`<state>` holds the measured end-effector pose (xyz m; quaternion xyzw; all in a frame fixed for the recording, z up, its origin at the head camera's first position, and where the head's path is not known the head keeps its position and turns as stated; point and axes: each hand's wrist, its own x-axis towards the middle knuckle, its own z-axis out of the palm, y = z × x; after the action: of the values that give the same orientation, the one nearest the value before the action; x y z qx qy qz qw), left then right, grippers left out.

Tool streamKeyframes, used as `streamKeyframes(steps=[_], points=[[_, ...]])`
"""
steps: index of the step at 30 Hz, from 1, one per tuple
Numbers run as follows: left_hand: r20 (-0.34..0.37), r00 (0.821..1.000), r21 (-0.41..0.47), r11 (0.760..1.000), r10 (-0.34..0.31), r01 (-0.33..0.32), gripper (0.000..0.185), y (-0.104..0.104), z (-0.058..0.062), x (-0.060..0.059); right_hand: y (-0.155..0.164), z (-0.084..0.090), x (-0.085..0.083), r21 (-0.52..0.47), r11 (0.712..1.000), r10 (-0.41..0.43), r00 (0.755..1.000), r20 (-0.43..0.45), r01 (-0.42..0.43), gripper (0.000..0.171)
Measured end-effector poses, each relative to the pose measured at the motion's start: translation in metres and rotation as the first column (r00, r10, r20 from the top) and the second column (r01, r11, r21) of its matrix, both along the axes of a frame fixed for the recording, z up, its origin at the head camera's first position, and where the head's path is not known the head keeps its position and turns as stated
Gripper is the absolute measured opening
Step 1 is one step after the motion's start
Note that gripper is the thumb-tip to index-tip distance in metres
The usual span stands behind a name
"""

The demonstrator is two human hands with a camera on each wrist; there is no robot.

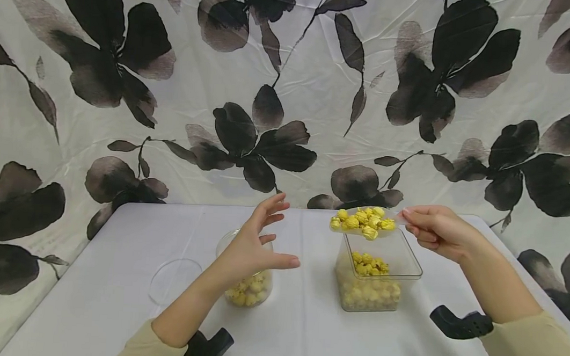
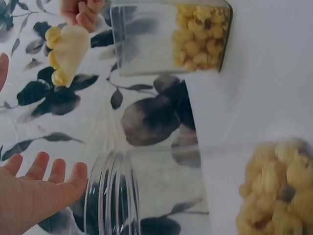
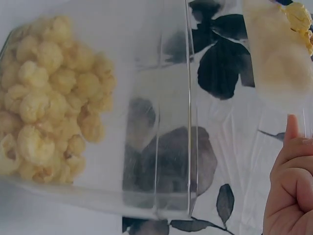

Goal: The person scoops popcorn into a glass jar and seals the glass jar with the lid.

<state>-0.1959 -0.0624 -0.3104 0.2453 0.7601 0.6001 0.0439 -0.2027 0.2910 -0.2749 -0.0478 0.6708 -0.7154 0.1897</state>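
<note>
Pinched by its handle in your right hand point(image 1: 432, 229), the clear scoop point(image 1: 362, 225) hangs heaped with popcorn point(image 1: 364, 220) over the tub point(image 1: 396, 264). Light, loose load: keep it level. Your left hand point(image 1: 254, 246) hovers spread above the jar point(image 1: 250, 289), holding nothing.
</note>
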Motion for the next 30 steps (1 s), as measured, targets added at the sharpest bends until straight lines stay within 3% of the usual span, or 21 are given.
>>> streamKeyframes(steps=[10, 20, 24, 30], points=[[-0.088, 0.995, -0.034, 0.998, 0.046, -0.049, 0.102, -0.044, 0.003, -0.002, -0.023, 0.006, -0.006, 0.033, 0.999, 0.016, 0.999, -0.03, -0.015, 0.028], [-0.132, 0.988, -0.112, 0.989, 0.085, -0.1, 0.106, -0.082, -0.02, -0.001, -0.047, 0.007, -0.013, 0.029, 0.998, 0.065, 0.997, -0.04, -0.064, 0.032], [-0.109, 0.988, -0.135, 0.983, 0.111, -0.125, 0.105, -0.089, -0.031, -0.003, -0.056, 0.006, -0.016, 0.02, 0.995, 0.103, 0.993, -0.051, -0.102, 0.033], [-0.048, 0.994, -0.129, 0.986, 0.097, -0.103, 0.105, -0.095, -0.047, -0.006, -0.071, 0.005, -0.021, 0.035, 0.994, 0.105, 0.994, -0.043, -0.104, 0.033]])
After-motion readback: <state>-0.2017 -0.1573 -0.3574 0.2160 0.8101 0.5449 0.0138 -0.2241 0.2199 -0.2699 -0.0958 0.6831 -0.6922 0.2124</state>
